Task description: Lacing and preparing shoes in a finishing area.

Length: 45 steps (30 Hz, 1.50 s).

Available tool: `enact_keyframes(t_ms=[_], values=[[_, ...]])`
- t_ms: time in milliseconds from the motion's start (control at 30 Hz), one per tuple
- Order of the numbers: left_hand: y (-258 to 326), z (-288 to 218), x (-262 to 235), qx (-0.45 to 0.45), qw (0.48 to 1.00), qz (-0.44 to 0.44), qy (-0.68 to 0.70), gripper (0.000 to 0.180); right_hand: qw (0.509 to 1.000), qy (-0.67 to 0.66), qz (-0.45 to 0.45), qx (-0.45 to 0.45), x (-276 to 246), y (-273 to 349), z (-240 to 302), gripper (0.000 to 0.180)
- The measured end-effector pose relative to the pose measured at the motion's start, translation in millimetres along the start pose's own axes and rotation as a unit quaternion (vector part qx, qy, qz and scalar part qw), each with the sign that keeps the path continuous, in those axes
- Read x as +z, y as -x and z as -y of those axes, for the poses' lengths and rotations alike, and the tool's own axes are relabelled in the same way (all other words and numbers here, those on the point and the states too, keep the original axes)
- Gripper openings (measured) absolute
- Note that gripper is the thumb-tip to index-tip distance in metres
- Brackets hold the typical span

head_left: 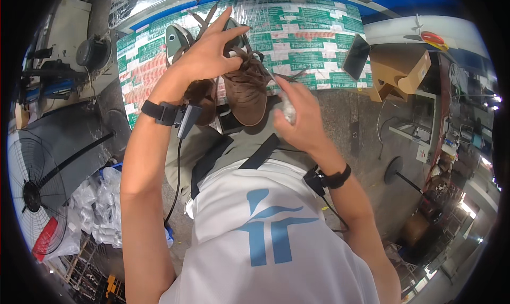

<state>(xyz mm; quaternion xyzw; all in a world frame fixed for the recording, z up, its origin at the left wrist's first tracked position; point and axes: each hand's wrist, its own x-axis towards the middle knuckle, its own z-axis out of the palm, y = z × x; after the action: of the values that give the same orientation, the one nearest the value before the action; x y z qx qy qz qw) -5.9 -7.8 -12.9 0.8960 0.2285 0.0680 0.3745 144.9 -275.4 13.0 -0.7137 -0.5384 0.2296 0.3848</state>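
Observation:
A brown lace-up shoe (pixel 246 98) stands on the taped table's near edge, toe toward me. Its dark laces lie loose around the opening. To its left is a second brown shoe (pixel 208 112), partly hidden under my left wrist. My left hand (pixel 210 54) reaches over both shoes with fingers spread, its thumb at the first shoe's laces. My right hand (pixel 300 115) is closed around a thin-shafted tool with a whitish handle (pixel 287 110). The tool's shaft points up toward the laces on the shoe's right side; its tip is too small to make out.
Green and white printed tape covers the table (pixel 319 49). A dark phone (pixel 356 58) lies at its right end, beside an open cardboard box (pixel 402 70). On the left are a fan (pixel 33 198) and clear plastic bags (pixel 103 208). Cables run from both wrist straps.

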Motion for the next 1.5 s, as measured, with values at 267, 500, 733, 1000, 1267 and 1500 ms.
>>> enact_keyframes(t_ms=[267,500,733,1000,1267,1500], values=[[0,-1,1,-0.003,0.998,0.009,0.056,0.081,1.0,0.002,-0.002,-0.029,26,-16,-5,0.067],[-2,-9,-3,-0.013,0.997,0.009,0.073,0.078,0.986,0.121,-0.001,-0.112,24,-14,-4,0.07],[-1,-1,1,0.011,0.998,-0.016,0.052,0.076,0.981,0.169,0.026,-0.088,6,-6,14,0.072],[1,-5,-10,-0.018,0.998,0.016,0.065,0.079,0.981,0.173,0.079,-0.046,-7,13,29,0.076],[0,-3,-19,-0.039,0.996,0.071,0.041,0.085,0.974,0.156,0.034,-0.162,34,-22,28,0.079],[-3,-6,-16,-0.045,0.997,0.061,0.03,0.084,0.966,0.185,0.035,-0.176,39,-28,22,0.075]])
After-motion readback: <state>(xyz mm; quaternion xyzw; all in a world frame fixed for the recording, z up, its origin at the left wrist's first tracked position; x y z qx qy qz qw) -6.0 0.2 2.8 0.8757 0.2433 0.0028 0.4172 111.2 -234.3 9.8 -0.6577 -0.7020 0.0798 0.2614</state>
